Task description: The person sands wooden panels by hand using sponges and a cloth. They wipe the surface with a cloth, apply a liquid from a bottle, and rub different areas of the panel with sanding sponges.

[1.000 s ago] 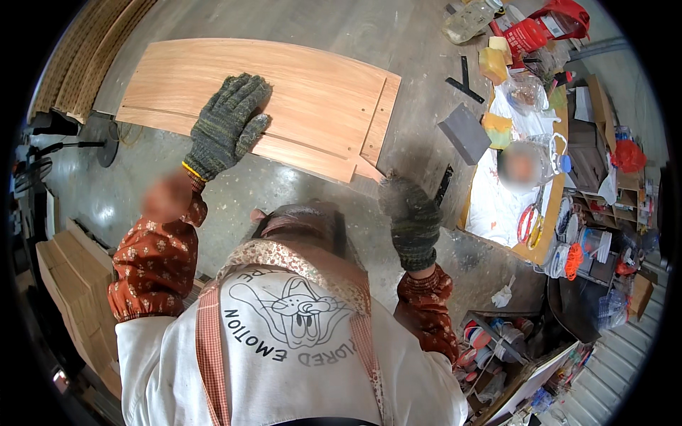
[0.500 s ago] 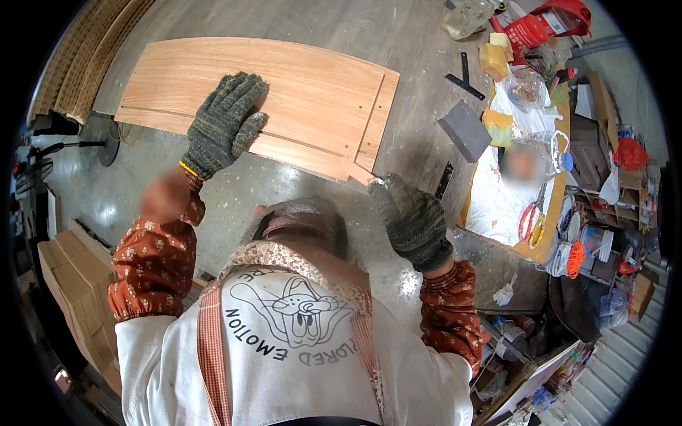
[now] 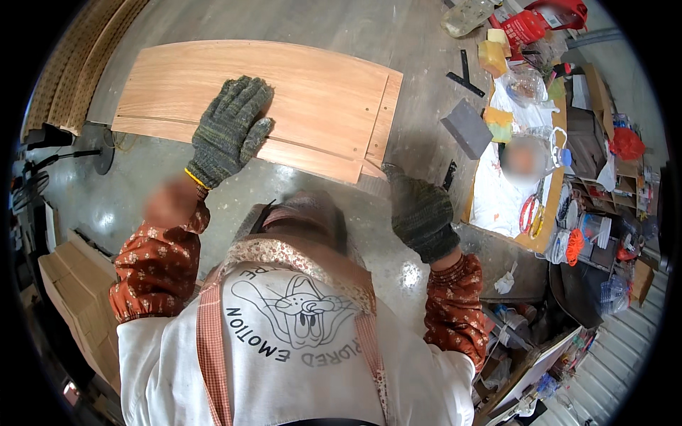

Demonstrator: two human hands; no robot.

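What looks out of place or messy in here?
A crumpled white scrap lies loose to the right of the right sleeve, like dropped litter. The white sheet shows reddish marks, perhaps stains. The board under the left hand shows no obvious damage.

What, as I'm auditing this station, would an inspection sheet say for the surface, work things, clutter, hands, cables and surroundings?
Surface: grey wood-grain workbench, specked with pale marks.
Work things: grooved wooden board lying flat; a small tan piece, kind unclear, at its near right corner.
Clutter: black T-shaped tool, dark grey block, yellow sponge and clear jar, right of the board.
Hands: both gloved; left hand spread on the board, right hand by that corner, grip unclear.
Cables: orange coil at right; cord or cable unclear.
Surroundings: brown cartons at lower left.
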